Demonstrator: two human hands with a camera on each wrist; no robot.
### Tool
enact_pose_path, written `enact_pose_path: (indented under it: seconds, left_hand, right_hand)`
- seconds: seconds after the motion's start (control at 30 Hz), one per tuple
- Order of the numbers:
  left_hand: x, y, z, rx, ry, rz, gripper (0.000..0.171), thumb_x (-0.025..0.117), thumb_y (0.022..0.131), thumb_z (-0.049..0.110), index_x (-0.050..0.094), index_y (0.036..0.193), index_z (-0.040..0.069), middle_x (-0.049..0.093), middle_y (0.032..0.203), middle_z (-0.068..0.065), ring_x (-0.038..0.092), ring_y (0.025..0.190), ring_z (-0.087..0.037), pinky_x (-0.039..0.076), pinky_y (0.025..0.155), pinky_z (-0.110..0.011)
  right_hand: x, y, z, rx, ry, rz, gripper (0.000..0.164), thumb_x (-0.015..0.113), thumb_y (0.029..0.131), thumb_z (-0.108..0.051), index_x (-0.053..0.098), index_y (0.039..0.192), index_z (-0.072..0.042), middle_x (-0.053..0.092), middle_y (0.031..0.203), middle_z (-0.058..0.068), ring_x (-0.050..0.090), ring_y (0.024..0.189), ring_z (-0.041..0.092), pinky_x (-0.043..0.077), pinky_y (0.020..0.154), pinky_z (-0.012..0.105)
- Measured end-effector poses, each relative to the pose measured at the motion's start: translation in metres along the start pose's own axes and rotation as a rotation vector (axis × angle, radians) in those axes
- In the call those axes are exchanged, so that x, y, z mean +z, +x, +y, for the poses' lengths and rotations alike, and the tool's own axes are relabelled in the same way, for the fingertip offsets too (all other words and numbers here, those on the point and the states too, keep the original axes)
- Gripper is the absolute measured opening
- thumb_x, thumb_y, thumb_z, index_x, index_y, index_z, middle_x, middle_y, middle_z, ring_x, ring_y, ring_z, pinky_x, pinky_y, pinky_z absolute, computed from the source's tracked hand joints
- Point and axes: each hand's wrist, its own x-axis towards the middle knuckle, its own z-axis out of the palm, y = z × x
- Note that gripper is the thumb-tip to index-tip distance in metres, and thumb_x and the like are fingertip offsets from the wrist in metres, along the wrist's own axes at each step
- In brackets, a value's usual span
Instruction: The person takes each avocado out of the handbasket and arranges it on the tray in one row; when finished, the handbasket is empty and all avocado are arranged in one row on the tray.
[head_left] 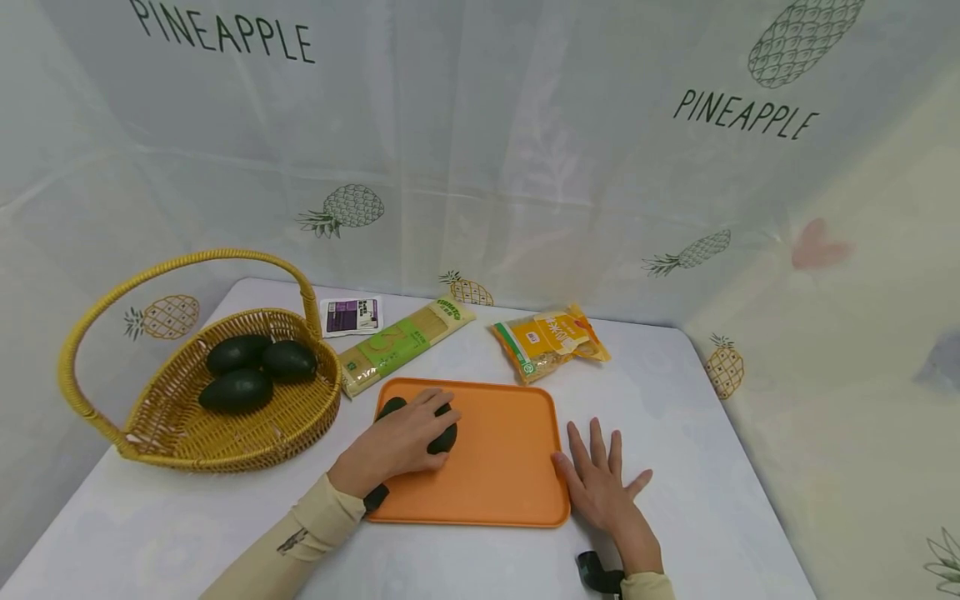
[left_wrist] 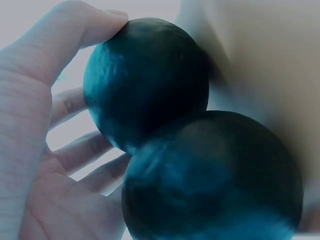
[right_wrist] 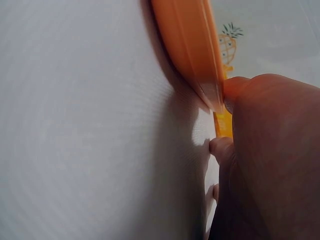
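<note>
On the orange tray (head_left: 502, 450) lie two dark green avocados. My left hand (head_left: 397, 437) curls round the right-hand avocado (head_left: 444, 440), fingers over its top and thumb at its near side. Partly hidden behind that hand is the other avocado (head_left: 392, 406). In the left wrist view, thumb and fingers are on the farther avocado (left_wrist: 145, 80), while the nearer avocado (left_wrist: 215, 180) overlaps it. My right hand (head_left: 603, 492) rests on the table with fingers spread, its thumb against the tray's right rim. The right wrist view shows that thumb (right_wrist: 237, 92) at the tray edge (right_wrist: 192, 50).
A yellow wicker basket (head_left: 225, 462) with a tall handle stands left, holding several avocados (head_left: 236, 392). Behind the tray lie a small purple-and-white packet (head_left: 352, 317), a long green noodle pack (head_left: 405, 346) and a yellow grain bag (head_left: 551, 342). A pineapple-print curtain (head_left: 480, 125) hangs beyond.
</note>
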Motion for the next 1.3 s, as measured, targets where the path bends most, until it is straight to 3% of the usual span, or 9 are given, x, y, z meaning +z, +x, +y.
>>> enact_pose_path:
  seconds: [0.3, 0.57, 0.83, 1.0, 1.17, 1.3]
  left_hand:
    - [-0.0016, -0.0069, -0.0030, 0.021, -0.007, 0.056, 0.052, 0.082, 0.095, 0.028, 0.066, 0.139, 0.007, 0.060, 0.150, -0.023, 0.057, 0.140, -0.041, 0.060, 0.104, -0.049]
    - [0.0008, -0.0046, -0.0018, 0.030, 0.016, 0.051, 0.052, 0.078, 0.098, 0.036, 0.065, 0.141, 0.010, 0.056, 0.156, -0.023, 0.054, 0.146, -0.043, 0.058, 0.109, -0.052]
    - [0.0042, -0.0018, -0.0023, 0.070, 0.043, 0.106, 0.051, 0.079, 0.098, 0.037, 0.066, 0.140, 0.011, 0.061, 0.151, -0.022, 0.058, 0.142, -0.043, 0.059, 0.107, -0.052]
    - [0.0038, -0.0010, -0.0018, 0.079, 0.050, 0.079, 0.048, 0.080, 0.097, 0.031, 0.066, 0.137, 0.009, 0.061, 0.147, -0.022, 0.059, 0.138, -0.041, 0.061, 0.104, -0.048]
    - [0.0006, -0.0031, -0.0025, 0.036, 0.037, 0.025, 0.047, 0.080, 0.097, 0.031, 0.066, 0.137, 0.010, 0.062, 0.147, -0.021, 0.058, 0.139, -0.039, 0.060, 0.104, -0.047]
    - [-0.0007, -0.0054, -0.0031, 0.033, 0.013, 0.029, 0.047, 0.080, 0.097, 0.027, 0.067, 0.137, 0.008, 0.062, 0.146, -0.022, 0.058, 0.139, -0.040, 0.060, 0.104, -0.049]
  right_hand:
    - [-0.0005, -0.0003, -0.0020, 0.020, -0.019, -0.008, 0.088, 0.030, 0.104, -0.077, 0.019, 0.173, -0.023, -0.007, 0.181, 0.017, -0.024, 0.163, 0.052, -0.041, 0.100, 0.081]
    - [-0.0033, -0.0011, -0.0036, 0.033, -0.031, -0.036, 0.087, 0.029, 0.106, -0.077, 0.015, 0.173, -0.024, -0.012, 0.181, 0.017, -0.024, 0.162, 0.053, -0.042, 0.099, 0.080]
    - [-0.0047, -0.0018, -0.0049, 0.026, -0.023, -0.037, 0.086, 0.029, 0.106, -0.075, 0.014, 0.173, -0.024, -0.012, 0.181, 0.018, -0.024, 0.162, 0.053, -0.043, 0.099, 0.079]
    - [-0.0049, -0.0019, -0.0057, 0.025, -0.023, -0.037, 0.085, 0.030, 0.107, -0.074, 0.014, 0.173, -0.024, -0.012, 0.181, 0.018, -0.024, 0.162, 0.053, -0.042, 0.099, 0.080]
    - [-0.0051, -0.0020, -0.0062, 0.026, -0.021, -0.038, 0.085, 0.031, 0.107, -0.074, 0.014, 0.173, -0.023, -0.013, 0.181, 0.018, -0.024, 0.162, 0.053, -0.042, 0.099, 0.080]
    - [-0.0055, -0.0018, -0.0059, 0.030, -0.024, -0.036, 0.085, 0.031, 0.107, -0.074, 0.015, 0.173, -0.023, -0.012, 0.181, 0.018, -0.024, 0.162, 0.054, -0.041, 0.099, 0.081]
